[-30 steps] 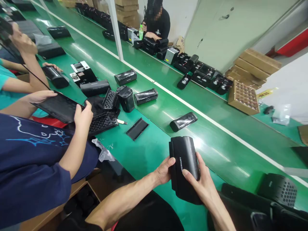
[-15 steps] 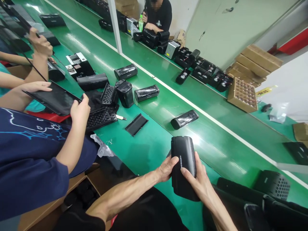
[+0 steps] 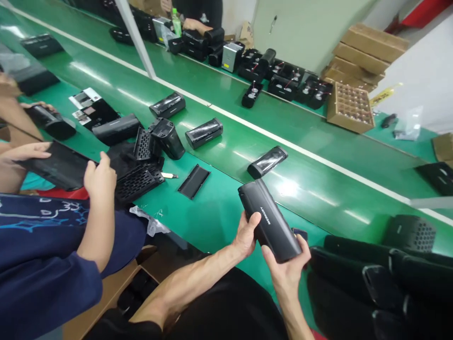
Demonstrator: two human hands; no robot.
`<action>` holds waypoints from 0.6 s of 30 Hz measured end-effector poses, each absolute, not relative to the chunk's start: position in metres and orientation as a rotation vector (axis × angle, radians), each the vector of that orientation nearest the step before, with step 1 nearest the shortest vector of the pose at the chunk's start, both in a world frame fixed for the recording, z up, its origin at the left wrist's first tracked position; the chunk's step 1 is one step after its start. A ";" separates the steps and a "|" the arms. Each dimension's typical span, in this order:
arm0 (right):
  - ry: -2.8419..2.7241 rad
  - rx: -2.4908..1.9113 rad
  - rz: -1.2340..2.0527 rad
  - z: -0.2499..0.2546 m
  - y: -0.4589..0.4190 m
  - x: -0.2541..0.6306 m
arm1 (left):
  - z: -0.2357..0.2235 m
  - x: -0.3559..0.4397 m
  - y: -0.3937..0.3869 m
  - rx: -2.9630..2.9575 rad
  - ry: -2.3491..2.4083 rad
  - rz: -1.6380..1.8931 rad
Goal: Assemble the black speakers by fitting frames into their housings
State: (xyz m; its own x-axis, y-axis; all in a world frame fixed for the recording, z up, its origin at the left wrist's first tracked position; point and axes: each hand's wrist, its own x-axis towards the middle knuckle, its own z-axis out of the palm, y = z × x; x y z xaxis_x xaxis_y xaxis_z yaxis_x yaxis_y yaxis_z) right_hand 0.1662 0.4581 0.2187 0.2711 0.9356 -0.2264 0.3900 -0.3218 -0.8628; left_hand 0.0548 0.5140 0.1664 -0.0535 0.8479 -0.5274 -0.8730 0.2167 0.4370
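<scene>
I hold a black curved speaker shell (image 3: 269,219) with white lettering above the near edge of the green belt (image 3: 318,184). My left hand (image 3: 247,234) grips its left side, thumb up along the shell. My right hand (image 3: 288,267) cups the lower end from beneath, fingers closed round it. The shell lies tilted, its upper end pointing up and left. A wrapped black speaker (image 3: 267,161) lies on the belt just beyond it.
A person in a dark blue shirt (image 3: 46,255) at my left holds a black panel (image 3: 56,165). Black grilles (image 3: 138,182), a flat strip (image 3: 194,181) and more wrapped speakers (image 3: 204,132) lie on the belt. Black housings (image 3: 382,283) pile at my right. Cardboard trays (image 3: 349,108) stand across the belt.
I have turned the shell from upright to a slant, upper end leaning left. My right hand slid from its side to under its lower end. The view shifted right.
</scene>
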 end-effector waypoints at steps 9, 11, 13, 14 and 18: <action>-0.917 -1.733 1.480 0.241 0.417 0.246 | 0.174 -0.044 0.508 0.579 0.878 0.946; -0.894 -1.744 1.599 0.249 0.401 0.253 | 0.179 -0.060 0.502 0.740 0.837 0.736; -0.858 -1.750 1.705 0.252 0.389 0.254 | 0.185 -0.065 0.489 0.792 0.852 0.627; -0.831 -1.746 1.745 0.251 0.384 0.252 | 0.187 -0.064 0.483 0.800 0.882 0.617; -0.703 -1.677 1.816 0.242 0.376 0.247 | 0.194 -0.059 0.469 0.853 0.964 0.592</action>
State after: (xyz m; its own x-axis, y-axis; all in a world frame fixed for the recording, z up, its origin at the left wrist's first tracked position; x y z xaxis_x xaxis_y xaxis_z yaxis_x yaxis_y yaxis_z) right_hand 0.2468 0.3763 0.2423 -0.0572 0.7108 -0.7011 -0.0540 -0.7034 -0.7087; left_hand -0.0594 0.4685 0.1944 0.4598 0.7599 -0.4595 -0.0662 0.5453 0.8356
